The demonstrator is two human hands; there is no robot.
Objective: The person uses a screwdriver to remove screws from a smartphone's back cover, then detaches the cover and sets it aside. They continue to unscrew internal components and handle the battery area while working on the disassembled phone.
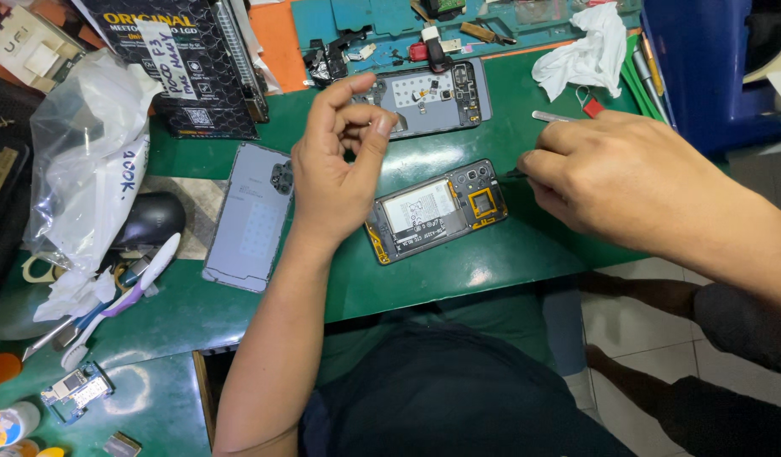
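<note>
— What is lying in the middle there?

— An opened phone (437, 210), back cover off, is lying face down on the green mat (492, 262), its battery and orange-edged parts showing. It is sitting tilted, between the two hands.

— And around the opened phone?

— Just behind it a grey inner frame (433, 97) is lying flat. To its left the detached back cover (253, 216) is resting, inner side up. Further left of the phone a crumpled clear plastic bag (85, 161) is slumping over a dark mouse (149, 222), with a toothbrush (124, 296) in front of them. A black box (191, 63) is standing behind the back cover. Behind and right of the phone a white cloth (587, 52) is bunching near a red-handled tool (589, 106). A small circuit board (75, 391) is lying far to the phone's front left.

— Is anything blocking the phone?

— The left hand (335, 165) is hovering over its left end and covering a corner.

— What are the hands doing?

— The left hand is raised, fingers curled, thumb and fingertips pinching together; whether something tiny is held, I cannot tell. The right hand (615, 173) is closing its fingers around a thin dark tool (516, 174) whose tip is pointing at the phone's right end.

— And the setting?

— The mat is covering a cluttered bench; pale floor tiles (653, 279) are showing to the phone's right, below the bench edge.
</note>
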